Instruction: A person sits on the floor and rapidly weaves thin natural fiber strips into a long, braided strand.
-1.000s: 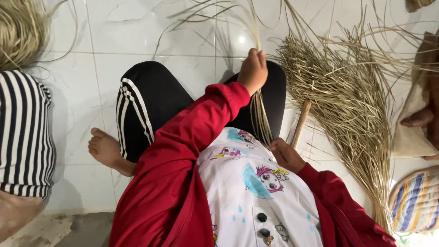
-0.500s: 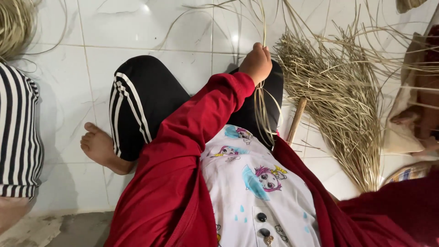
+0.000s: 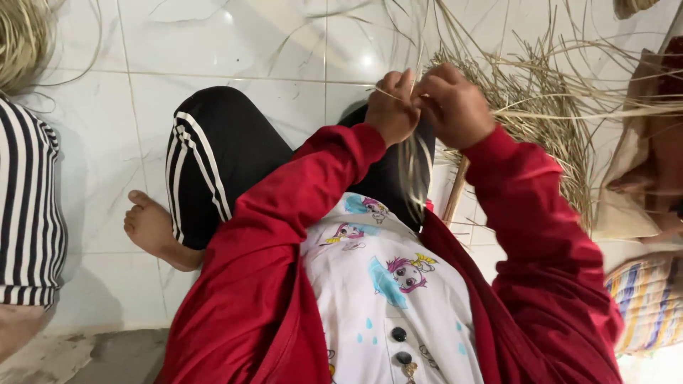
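Observation:
I sit on a white tiled floor with my knees bent, in a red jacket. My left hand (image 3: 393,107) grips a thin bundle of dry straw strands (image 3: 413,174) that hangs down over my black trousers. My right hand (image 3: 453,105) is raised against the left one and pinches the same strands at the top. Both hands touch above my knee. Loose ends of the straw stick up and out to the right from between the fingers.
A large heap of dry straw (image 3: 551,114) lies on the floor to the right, with a wooden stick (image 3: 455,188) beside it. Another person in a striped garment (image 3: 28,213) sits at the left. A striped cloth (image 3: 644,302) is at the lower right.
My right hand has come up from my lap to meet the left hand at the top of the straw bundle. The left hand has stayed nearly in place.

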